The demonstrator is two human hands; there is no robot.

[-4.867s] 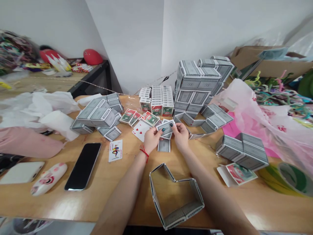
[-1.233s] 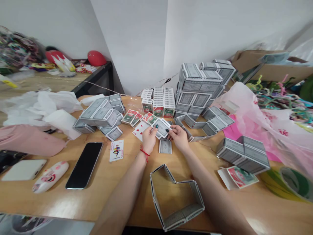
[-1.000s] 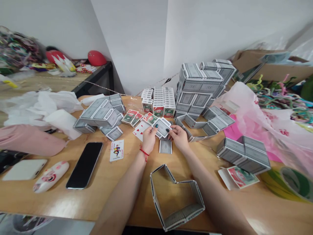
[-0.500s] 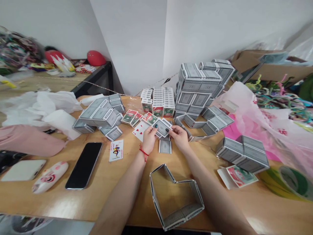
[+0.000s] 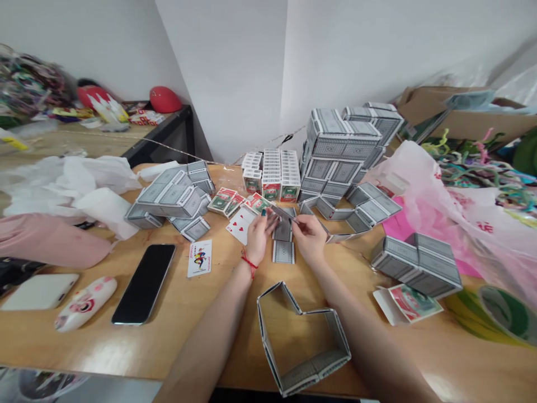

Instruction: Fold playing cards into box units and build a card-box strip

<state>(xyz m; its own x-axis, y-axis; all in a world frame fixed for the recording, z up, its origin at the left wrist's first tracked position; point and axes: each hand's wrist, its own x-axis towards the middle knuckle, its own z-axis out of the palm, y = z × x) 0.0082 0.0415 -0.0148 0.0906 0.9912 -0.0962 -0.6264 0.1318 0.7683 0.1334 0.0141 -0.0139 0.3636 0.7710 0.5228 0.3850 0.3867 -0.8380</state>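
Observation:
Over the middle of the table, my left hand (image 5: 257, 239) and my right hand (image 5: 310, 238) grip a playing card (image 5: 287, 214) between them. It is tilted nearly edge-on, so I cannot tell whether it is one card or several. Below it, a grey-backed card (image 5: 283, 252) lies face down on the wood, with another grey back just beyond it. Left of my left hand is a face-up hearts card (image 5: 239, 225); a joker (image 5: 199, 258) lies farther left. Between my forearms stands an angular, notched frame made of cards (image 5: 308, 368).
Boxed card decks (image 5: 271, 173) stand in rows at the back. A tall card structure (image 5: 335, 145) rises behind right, and another (image 5: 168, 193) sits left. A phone (image 5: 145, 284) lies left; green-yellow tape (image 5: 495, 313) and a joined card block (image 5: 419, 266) are at right.
The held card has turned from showing its patterned back to nearly edge-on. My left hand has rotated slightly, and the grey-backed card beneath shows more.

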